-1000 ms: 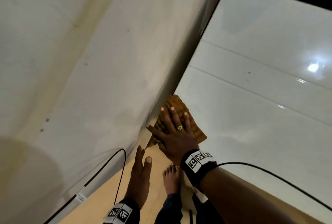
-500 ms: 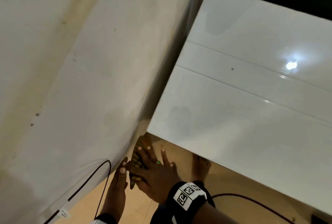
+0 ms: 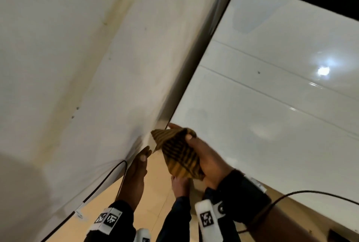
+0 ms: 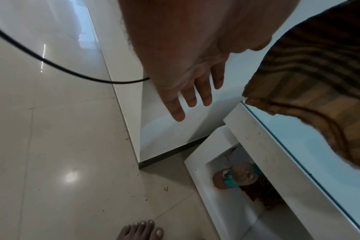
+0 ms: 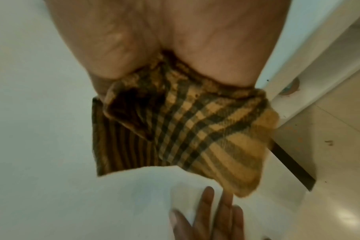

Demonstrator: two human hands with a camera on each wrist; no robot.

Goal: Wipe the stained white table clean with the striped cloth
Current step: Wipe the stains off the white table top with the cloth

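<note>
The striped cloth [image 3: 178,154], orange-brown with dark lines, is bunched in my right hand [image 3: 209,160], which grips it with the thumb on top. It hangs just off the near-left corner of the glossy white table [image 3: 262,105]. In the right wrist view the cloth [image 5: 195,129] droops from my palm [image 5: 164,40]. My left hand [image 3: 136,171] is held flat with straight fingers, empty, just left of the cloth. The left wrist view shows the left hand [image 4: 187,81] above the floor, with the cloth [image 4: 310,91] over the table's glass edge [image 4: 298,146].
A tall white panel [image 3: 77,66] stands close along the table's left side, leaving a narrow gap. A black cable [image 3: 108,175] crosses it. A bottle [image 4: 236,177] lies on the shelf under the table. My bare foot [image 4: 142,230] is on the tiled floor [image 4: 51,146].
My right hand slid the cloth off the table's near corner, dipped below the edge, and now holds it bunched up at corner height. The left hand stayed open beside it.
</note>
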